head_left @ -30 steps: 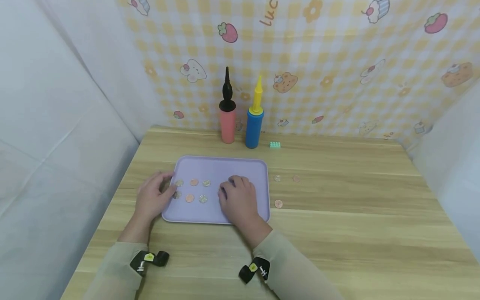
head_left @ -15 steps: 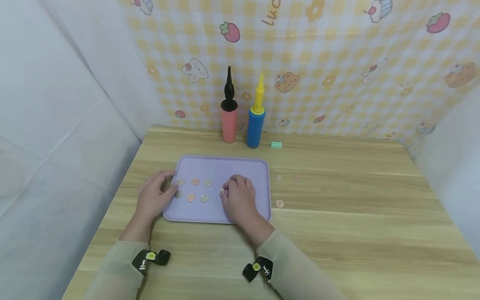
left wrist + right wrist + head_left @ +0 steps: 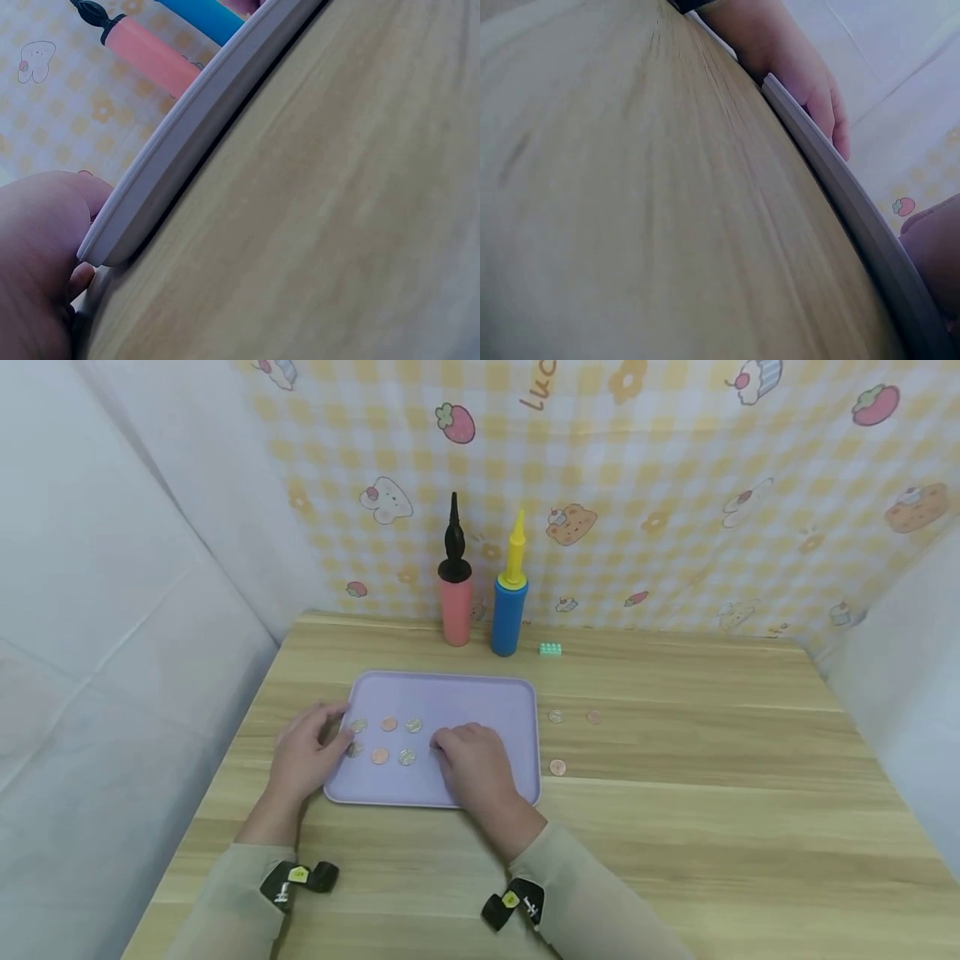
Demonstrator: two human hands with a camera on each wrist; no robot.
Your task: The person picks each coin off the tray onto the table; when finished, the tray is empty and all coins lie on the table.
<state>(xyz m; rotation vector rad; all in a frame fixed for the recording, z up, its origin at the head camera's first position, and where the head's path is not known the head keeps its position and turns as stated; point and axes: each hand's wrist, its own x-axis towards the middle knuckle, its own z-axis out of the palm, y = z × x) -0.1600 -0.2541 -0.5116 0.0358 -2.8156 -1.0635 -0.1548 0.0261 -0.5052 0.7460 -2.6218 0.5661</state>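
Resting at far left: left hand (image 3: 306, 758), fingers relaxed at the edge of the lilac tray (image 3: 472, 693), no firm grip visible. Tray, flat on the tabletop (image 3: 712, 835): seemingly light, stiff, probably smooth; best taken by its raised rim on two opposite sides and kept level, since loose coins could slide. On it, six coins (image 3: 380, 757), silvery and coppery, two rows of three: thin, hard, light, likely awkward to lift; pinch by the edges. Right hand (image 3: 477, 765), over the tray's right half: fingers bent, tips hidden from me; I cannot tell whether they hold anything. Farther right, three loose coins (image 3: 557, 767), on the tabletop. Markings: left strap label (image 3: 298, 874) and right strap label (image 3: 511, 899), too small to read; patterned cloth (image 3: 675, 468), "luc", remainder out of sight; coin faces, illegible.
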